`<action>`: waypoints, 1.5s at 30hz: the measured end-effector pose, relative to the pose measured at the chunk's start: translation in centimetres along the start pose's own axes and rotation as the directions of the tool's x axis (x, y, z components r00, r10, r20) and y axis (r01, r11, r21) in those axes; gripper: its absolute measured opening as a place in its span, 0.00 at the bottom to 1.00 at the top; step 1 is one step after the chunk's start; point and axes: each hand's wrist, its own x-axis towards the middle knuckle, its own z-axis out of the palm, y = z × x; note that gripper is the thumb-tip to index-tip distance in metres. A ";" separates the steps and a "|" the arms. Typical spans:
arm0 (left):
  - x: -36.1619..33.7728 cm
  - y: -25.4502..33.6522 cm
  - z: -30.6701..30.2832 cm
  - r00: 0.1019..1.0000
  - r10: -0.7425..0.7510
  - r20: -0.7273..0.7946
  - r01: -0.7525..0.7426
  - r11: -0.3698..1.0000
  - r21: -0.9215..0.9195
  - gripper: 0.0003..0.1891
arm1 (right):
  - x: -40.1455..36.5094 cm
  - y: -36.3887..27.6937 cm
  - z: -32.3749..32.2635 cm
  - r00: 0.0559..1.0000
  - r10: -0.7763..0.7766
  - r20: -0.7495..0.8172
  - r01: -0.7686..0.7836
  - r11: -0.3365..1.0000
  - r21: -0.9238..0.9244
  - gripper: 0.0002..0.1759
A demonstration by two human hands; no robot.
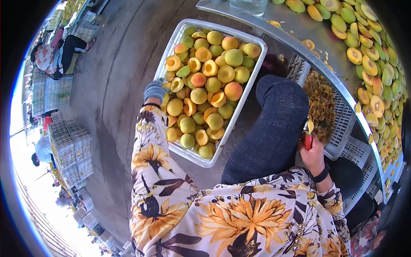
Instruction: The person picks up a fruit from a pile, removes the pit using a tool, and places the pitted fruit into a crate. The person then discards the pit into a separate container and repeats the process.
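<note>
My left hand (155,91), in a grey glove, is at the left rim of a white plastic crate (262,56), its fingers closed over the edge and partly hidden. The crate is full of yellow peaches (198,96), some whole and others hollow halves. In my bare right hand (313,155), beside my knee, is a small red-handled tool (308,141). A piece of yellow fruit (310,126) covers much of its metal end.
A metal table (295,32) curves along the right, heaped with peach halves (372,64). Beneath it, a white basket (342,124) holds brownish pits or scraps (319,103). Stacked crates (70,147) and several people stand or sit at the left.
</note>
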 end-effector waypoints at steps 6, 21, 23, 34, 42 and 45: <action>1.9 1.4 2.4 0.979 -0.078 0.189 0.058 0.992 0.110 0.16 | 0.5 -1.5 0.0 0.998 0.037 0.056 -0.034 0.998 -0.052 0.11; 3.2 2.4 -2.4 0.991 -0.074 0.107 0.072 0.997 0.023 0.13 | 1.5 -1.4 0.4 0.995 -0.051 0.085 0.058 0.995 -0.085 0.12; 2.6 2.3 -1.8 0.998 -0.009 0.066 0.023 0.976 -0.218 0.15 | 1.6 -1.4 0.5 0.994 -0.064 0.084 0.071 0.994 -0.085 0.12; -1.7 3.0 0.4 0.936 -0.336 0.103 0.351 0.900 -0.260 0.29 | 1.8 -1.4 0.8 0.993 -0.088 0.078 0.094 0.993 -0.078 0.11; 1.5 3.7 3.6 0.994 -0.076 0.078 0.084 0.992 -0.093 0.23 | 2.2 -2.0 1.1 0.993 -0.027 0.116 0.035 0.997 -0.067 0.11; 1.3 4.0 3.0 0.994 -0.088 0.068 0.092 0.994 -0.065 0.24 | 2.3 -1.7 1.5 0.994 -0.049 0.099 0.053 0.998 -0.038 0.11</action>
